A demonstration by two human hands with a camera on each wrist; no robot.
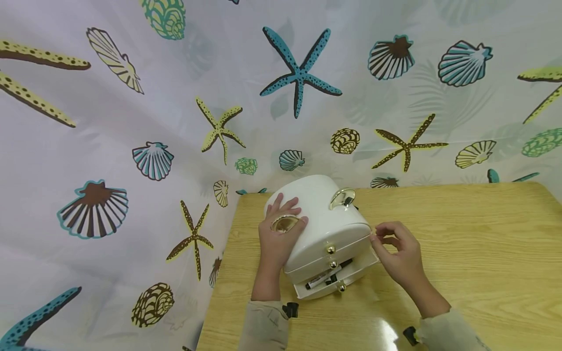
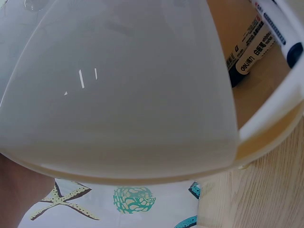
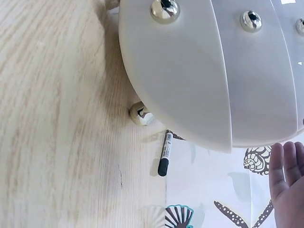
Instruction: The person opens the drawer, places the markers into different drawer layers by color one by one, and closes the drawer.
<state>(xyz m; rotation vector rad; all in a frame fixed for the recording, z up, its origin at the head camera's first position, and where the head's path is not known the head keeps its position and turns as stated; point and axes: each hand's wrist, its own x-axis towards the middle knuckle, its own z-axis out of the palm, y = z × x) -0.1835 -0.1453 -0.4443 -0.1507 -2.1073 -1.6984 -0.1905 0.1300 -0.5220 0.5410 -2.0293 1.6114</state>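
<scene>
A white rounded box with several drawers (image 1: 313, 195) stands on the table, two gold ear-shaped pieces on its top. My left hand (image 1: 278, 239) rests on that top with spread fingers, beside the left gold ear (image 1: 285, 224). The bottom drawer (image 1: 318, 292) is pulled out, and markers (image 2: 251, 50) lie inside it. At the box's right side is my right hand (image 1: 399, 253), its thumb and fingertips at the edge by the upper drawers. In the right wrist view, those fingers (image 3: 290, 164) touch or nearly touch the box's rim. Gold ball knobs (image 3: 251, 21) mark the drawer fronts.
The wooden table (image 1: 461, 253) extends to the right of the box. Another marker (image 3: 166, 154) lies on the table near the box in the right wrist view. A curtain printed with shells and starfish (image 1: 300, 73) hangs behind and to the left.
</scene>
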